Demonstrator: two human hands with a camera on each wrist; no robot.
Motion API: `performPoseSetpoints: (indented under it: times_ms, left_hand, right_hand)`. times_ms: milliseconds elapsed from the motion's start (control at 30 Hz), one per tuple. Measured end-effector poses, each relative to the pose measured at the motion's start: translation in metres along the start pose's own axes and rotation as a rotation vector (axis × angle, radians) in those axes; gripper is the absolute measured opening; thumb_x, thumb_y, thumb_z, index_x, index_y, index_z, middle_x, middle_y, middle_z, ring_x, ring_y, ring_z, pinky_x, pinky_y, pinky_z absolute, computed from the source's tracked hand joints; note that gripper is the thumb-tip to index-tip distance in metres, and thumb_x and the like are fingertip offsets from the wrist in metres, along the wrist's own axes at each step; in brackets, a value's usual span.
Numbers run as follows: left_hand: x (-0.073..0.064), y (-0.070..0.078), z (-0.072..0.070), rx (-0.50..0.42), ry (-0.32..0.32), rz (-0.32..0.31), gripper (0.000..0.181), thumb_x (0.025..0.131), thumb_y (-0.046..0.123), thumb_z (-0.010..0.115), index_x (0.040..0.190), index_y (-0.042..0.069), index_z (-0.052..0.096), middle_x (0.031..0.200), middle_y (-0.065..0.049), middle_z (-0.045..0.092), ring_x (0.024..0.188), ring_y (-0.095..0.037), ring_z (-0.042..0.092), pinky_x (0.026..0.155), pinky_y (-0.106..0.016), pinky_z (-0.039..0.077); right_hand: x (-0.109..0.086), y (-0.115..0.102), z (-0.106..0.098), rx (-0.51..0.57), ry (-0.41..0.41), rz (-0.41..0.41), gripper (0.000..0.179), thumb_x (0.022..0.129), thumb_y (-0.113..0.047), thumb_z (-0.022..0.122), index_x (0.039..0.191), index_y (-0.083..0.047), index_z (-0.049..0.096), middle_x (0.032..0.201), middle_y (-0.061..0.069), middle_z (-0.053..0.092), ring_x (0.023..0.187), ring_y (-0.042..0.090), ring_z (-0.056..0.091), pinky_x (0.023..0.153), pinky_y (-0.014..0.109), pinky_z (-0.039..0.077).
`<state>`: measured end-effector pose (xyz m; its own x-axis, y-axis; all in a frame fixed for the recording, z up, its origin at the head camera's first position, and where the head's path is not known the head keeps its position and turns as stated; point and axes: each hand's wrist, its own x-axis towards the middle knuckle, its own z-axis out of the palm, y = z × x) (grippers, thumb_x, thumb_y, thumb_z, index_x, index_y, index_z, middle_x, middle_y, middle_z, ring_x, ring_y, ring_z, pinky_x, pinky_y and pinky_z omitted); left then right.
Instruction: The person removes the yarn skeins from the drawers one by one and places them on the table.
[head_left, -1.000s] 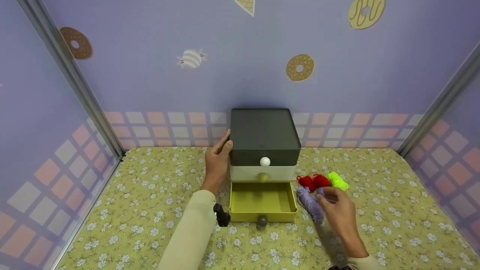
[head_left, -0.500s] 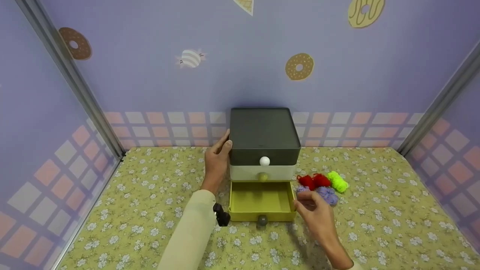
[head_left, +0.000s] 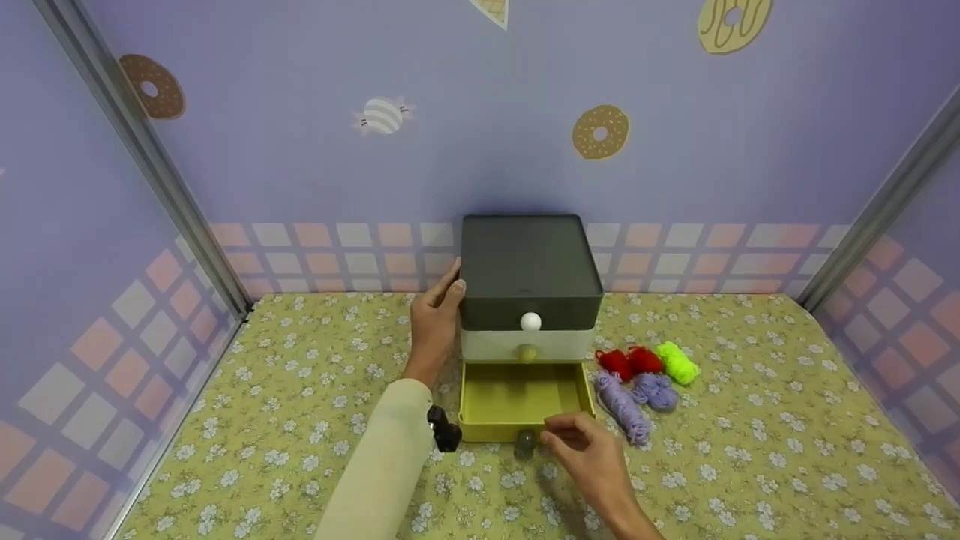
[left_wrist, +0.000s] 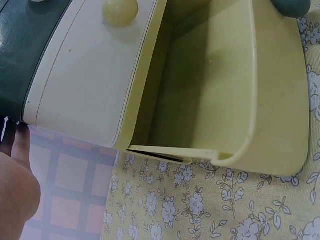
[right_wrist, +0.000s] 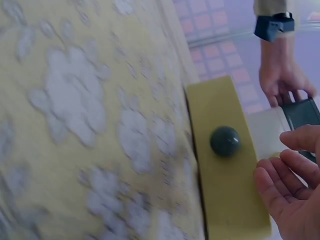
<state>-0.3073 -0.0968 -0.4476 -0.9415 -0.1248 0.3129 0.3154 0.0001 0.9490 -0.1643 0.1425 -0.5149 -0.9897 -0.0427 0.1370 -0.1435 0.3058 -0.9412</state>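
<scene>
A small stacked drawer unit (head_left: 529,255) stands against the back wall, with a dark green top level and a white drawer (head_left: 487,345) beneath it. Its bottom yellow drawer (head_left: 480,432) is pulled out, and its inside shows bare. My left hand (head_left: 435,322) rests on the unit's left side, thumb near the front corner and fingers extended along the side. Just right of the yellow drawer's dark knob (head_left: 525,442) hovers my right hand (head_left: 592,454), fingers loosely bent and nothing between them. In the right wrist view its fingertips (right_wrist: 262,172) overlap the drawer front's edge.
Right of the unit lie several yarn bundles on the flowered cloth (head_left: 315,450): red yarn (head_left: 630,363), neon yellow yarn (head_left: 676,364), a round purple bundle (head_left: 655,391) and a long lilac skein (head_left: 624,409). Purple patterned walls (head_left: 315,150) enclose the back and sides.
My right hand has moved left and toward me, from over the purple yarn, past the drawer's right side, to beside the dark knob. My left hand stays put.
</scene>
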Motion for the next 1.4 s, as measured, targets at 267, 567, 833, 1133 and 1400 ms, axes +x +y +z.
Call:
performPoseSetpoints:
  times_ms: [267, 567, 833, 1133, 1400]
  left_hand:
    - [0.0, 0.0, 0.0, 0.018, 0.009, -0.015, 0.045, 0.112, 0.036, 0.06, 0.156, 0.028, 0.057, 0.163, 0.007, 0.045, 0.073, -0.018, 0.037, 0.074, -0.032, 0.04]
    - [0.002, -0.002, 0.0, -0.004, 0.014, -0.008, 0.045, 0.111, 0.035, 0.061, 0.155, 0.025, 0.058, 0.164, 0.001, 0.046, 0.151, -0.015, 0.04, 0.115, -0.038, 0.04]
    - [0.0, -0.001, 0.0, 0.003, 0.007, -0.011, 0.046, 0.112, 0.034, 0.059, 0.157, 0.023, 0.056, 0.164, 0.002, 0.045, 0.15, -0.017, 0.041, 0.108, -0.039, 0.041]
    - [0.001, -0.001, 0.001, 0.003, 0.012, -0.007, 0.046, 0.112, 0.033, 0.059, 0.156, 0.023, 0.057, 0.163, 0.005, 0.046, 0.149, -0.016, 0.043, 0.111, -0.035, 0.04]
    - [0.0, -0.001, 0.002, 0.013, 0.016, -0.002, 0.045, 0.112, 0.033, 0.06, 0.156, 0.024, 0.057, 0.163, 0.004, 0.046, 0.14, -0.017, 0.051, 0.102, -0.035, 0.042]
  right_hand:
    - [-0.003, 0.009, 0.014, -0.016, -0.046, 0.034, 0.023, 0.095, -0.014, 0.083, 0.114, -0.001, 0.078, 0.104, 0.007, 0.076, 0.093, 0.022, 0.073, 0.08, 0.03, 0.059]
    - [-0.003, 0.013, 0.022, -0.089, 0.01, -0.019, 0.019, 0.091, -0.01, 0.086, 0.107, -0.002, 0.08, 0.1, 0.007, 0.076, 0.087, 0.022, 0.073, 0.075, 0.029, 0.059]
    - [-0.001, 0.017, 0.027, -0.15, 0.072, -0.027, 0.016, 0.089, -0.007, 0.087, 0.103, -0.003, 0.081, 0.099, 0.007, 0.077, 0.085, 0.021, 0.074, 0.074, 0.028, 0.06]
    - [0.007, 0.02, 0.027, -0.137, 0.108, -0.027, 0.016, 0.088, -0.006, 0.087, 0.102, -0.004, 0.081, 0.1, 0.007, 0.076, 0.086, 0.021, 0.073, 0.075, 0.029, 0.06]
    - [0.022, 0.025, 0.029, -0.066, 0.11, 0.004, 0.021, 0.088, -0.008, 0.088, 0.106, -0.001, 0.079, 0.102, 0.009, 0.076, 0.089, 0.023, 0.074, 0.077, 0.03, 0.06]
